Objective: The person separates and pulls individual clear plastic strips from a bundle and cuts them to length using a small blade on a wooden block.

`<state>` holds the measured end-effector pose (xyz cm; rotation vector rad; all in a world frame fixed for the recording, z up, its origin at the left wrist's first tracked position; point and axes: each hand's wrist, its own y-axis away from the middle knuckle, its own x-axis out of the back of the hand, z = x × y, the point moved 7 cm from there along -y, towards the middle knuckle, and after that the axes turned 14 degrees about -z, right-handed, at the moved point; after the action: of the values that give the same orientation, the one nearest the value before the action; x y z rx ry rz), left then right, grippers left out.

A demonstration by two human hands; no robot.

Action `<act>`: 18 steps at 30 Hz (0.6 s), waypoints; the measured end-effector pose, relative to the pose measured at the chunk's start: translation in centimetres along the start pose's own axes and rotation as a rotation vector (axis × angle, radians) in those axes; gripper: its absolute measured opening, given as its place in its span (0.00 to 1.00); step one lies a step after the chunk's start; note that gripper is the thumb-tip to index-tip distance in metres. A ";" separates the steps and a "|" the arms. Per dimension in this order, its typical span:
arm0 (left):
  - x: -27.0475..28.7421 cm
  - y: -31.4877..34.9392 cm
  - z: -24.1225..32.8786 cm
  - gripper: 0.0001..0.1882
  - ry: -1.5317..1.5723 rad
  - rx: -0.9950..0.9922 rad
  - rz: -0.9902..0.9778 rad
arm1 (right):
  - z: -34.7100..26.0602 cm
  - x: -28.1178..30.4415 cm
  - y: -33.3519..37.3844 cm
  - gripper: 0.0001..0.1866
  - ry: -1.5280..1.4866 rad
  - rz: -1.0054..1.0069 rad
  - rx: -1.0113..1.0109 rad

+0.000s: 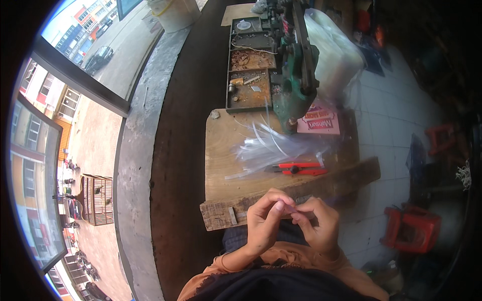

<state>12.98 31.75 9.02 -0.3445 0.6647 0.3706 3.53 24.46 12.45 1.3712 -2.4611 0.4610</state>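
Observation:
Close to my body, both hands meet at the fingertips over the near edge of the wooden bench (pixel 221 165). My left hand (pixel 265 220) is closed, thumb and fingers pinching a small purplish piece (pixel 287 206). My right hand (pixel 321 224) pinches the same piece from the other side; fingers hide most of it, so its kind cannot be told. Beyond the hands lie cutting pliers (pixel 304 168) with red handles and dark jaws. A loose heap of clear plastic strips (pixel 266 148) spreads on the bench just past them.
A green metal machine (pixel 296 80) stands at the bench's far end, beside a dark compartment tray (pixel 227 93) holding small bits. A pink box (pixel 321 124) and a large translucent bag (pixel 331 55) sit near it. Red stools (pixel 411 228) stand right; a window ledge (pixel 135 165) runs left.

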 end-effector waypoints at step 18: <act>-1.7 -0.5 2.2 0.06 -0.520 -0.090 -0.190 | -0.1 0.3 -0.2 0.06 -0.279 -0.008 0.036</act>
<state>13.14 31.90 11.87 -0.3746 0.1055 0.2922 3.56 24.19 12.73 1.5526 -2.6757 0.3324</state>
